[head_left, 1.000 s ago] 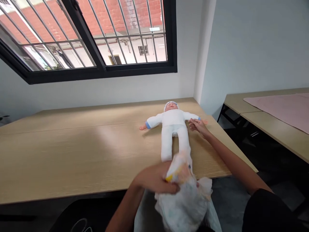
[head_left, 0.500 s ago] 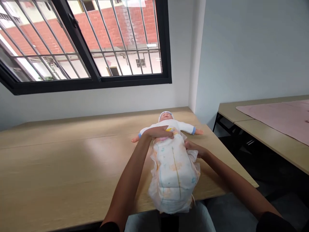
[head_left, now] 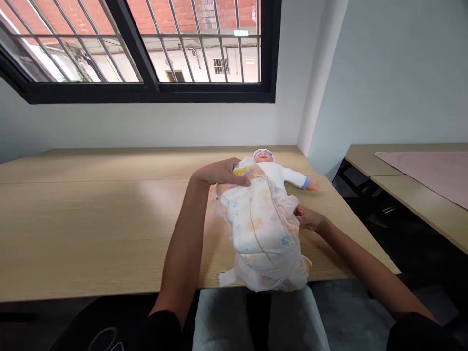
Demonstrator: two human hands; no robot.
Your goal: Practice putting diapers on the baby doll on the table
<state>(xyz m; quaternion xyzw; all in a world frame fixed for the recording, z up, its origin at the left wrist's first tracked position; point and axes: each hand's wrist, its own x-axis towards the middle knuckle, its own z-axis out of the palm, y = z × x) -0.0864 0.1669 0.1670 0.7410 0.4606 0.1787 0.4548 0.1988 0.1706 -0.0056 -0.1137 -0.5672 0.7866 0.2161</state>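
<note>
"Where's the diaper [head_left: 252,229]?"
"Over the doll's [head_left: 277,171] middle and legs, its lower end at the front edge of your table [head_left: 91,234]."
"And my fingers?"
"Your left hand [head_left: 226,173] pinches the top edge, thumb in front. Your right hand [head_left: 307,218] is curled nearly closed at the ruffled side; I can't tell whether it grips."
"How should I handle it?"
"Gently, I'd say: level that top edge, which leans to your left, and ease the ruffles flat without tugging."
"Anything in the way?"
"The diaper hides the doll's legs. The pink cloth [head_left: 431,170], on another table [head_left: 427,202] to your right, lies well apart."
</note>
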